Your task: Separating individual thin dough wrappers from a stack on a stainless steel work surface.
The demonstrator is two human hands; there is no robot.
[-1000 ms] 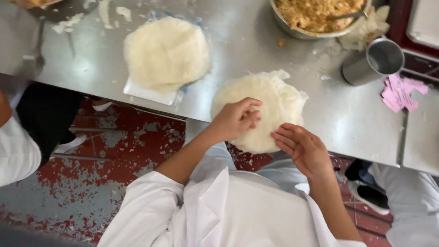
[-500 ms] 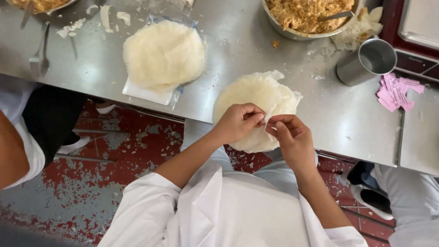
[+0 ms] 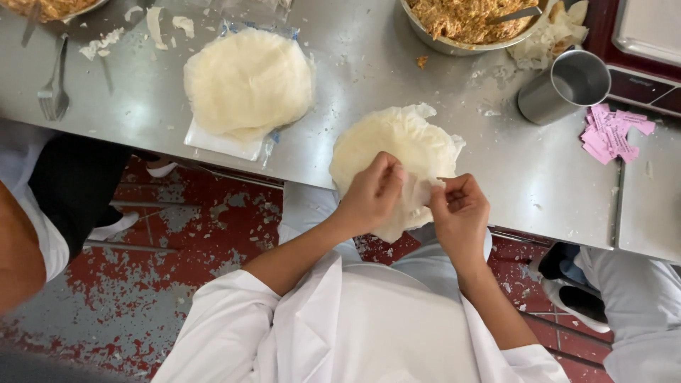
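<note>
Left hand (image 3: 372, 193) and right hand (image 3: 460, 211) — both pinched on the near edge of a thin pale wrapper sheet (image 3: 401, 152), which lies at the steel table (image 3: 355, 85) edge and overhangs it toward the body. Beyond, left: wrapper stack (image 3: 247, 81) on a plastic bag. Right: metal cup (image 3: 564, 85), pink slips (image 3: 610, 131). Farthest — bowl of filling (image 3: 468, 21); a fork (image 3: 53, 85) at far left.

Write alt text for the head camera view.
Two bare hands, left hand and right hand, pinch the near edge of a thin pale wrapper stack on a steel table. A second stack, a filling bowl and a metal cup sit beyond.
</note>
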